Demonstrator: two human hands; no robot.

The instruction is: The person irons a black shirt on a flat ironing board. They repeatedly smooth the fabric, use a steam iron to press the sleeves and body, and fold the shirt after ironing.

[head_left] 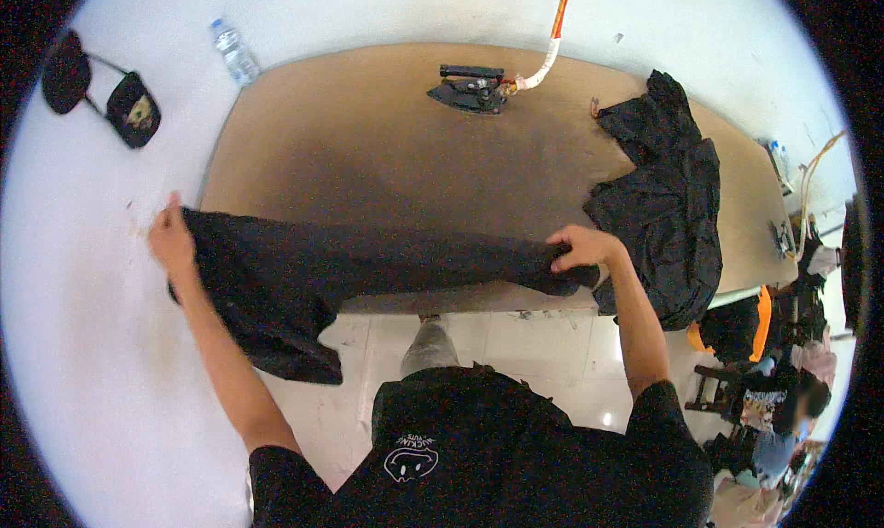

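Note:
A long black garment (387, 256) is stretched sideways along the near edge of the brown padded ironing table (350, 141). At its left end my left hand (172, 243) is closed on a corner, out past the table's left side. My right hand (585, 249) grips the narrow right end over the table's near edge. A wider part of the cloth hangs down below the table edge on the left. Whether it is trousers or a shirt, I cannot tell. On the far part of the table rests a dark iron (470, 91), apart from both hands.
Rumpled black garments (663, 206) lie across the table's right side. The iron's white and orange hose (551, 54) rises at the back. A clear water bottle (237, 54) is beyond the far left corner. A seated person (773, 404) is at the far right.

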